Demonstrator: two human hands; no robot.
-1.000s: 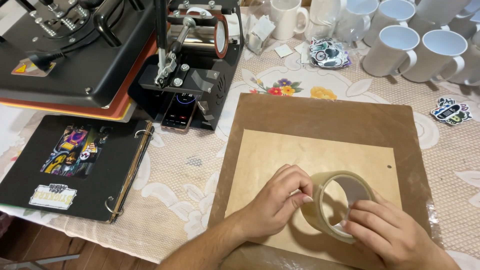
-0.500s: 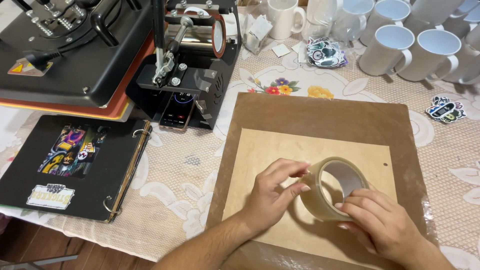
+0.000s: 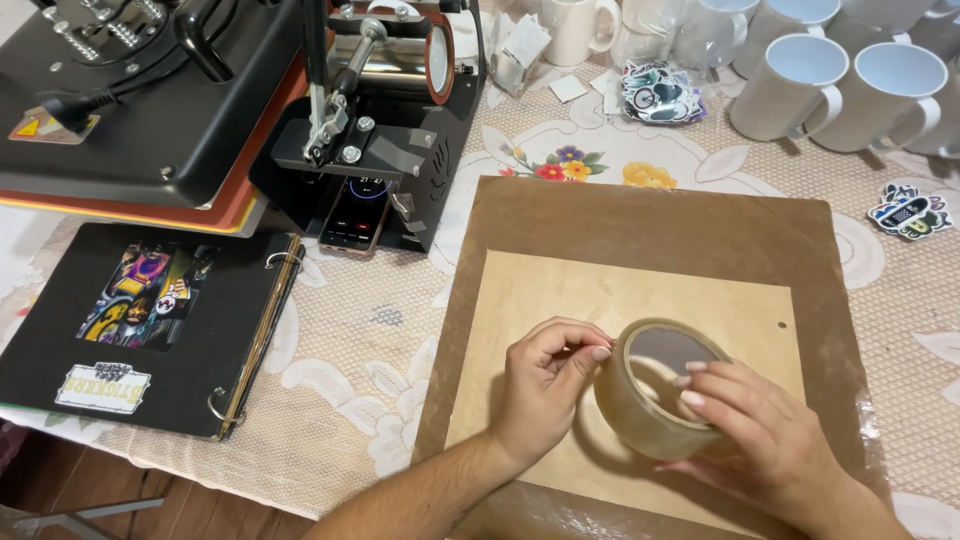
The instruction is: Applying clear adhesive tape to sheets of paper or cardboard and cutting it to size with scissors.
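Head view: a roll of clear tape (image 3: 655, 390) stands on edge over the tan board (image 3: 620, 300), right hand (image 3: 755, 440) gripping its rim, left hand (image 3: 545, 385) apparently pinching the tape's edge just left of it.

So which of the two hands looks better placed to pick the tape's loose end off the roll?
Probably the left hand: its pinched fingertips already touch the tape roll's outer edge, while the right hand wraps over the roll, steadying it above the light wooden board.
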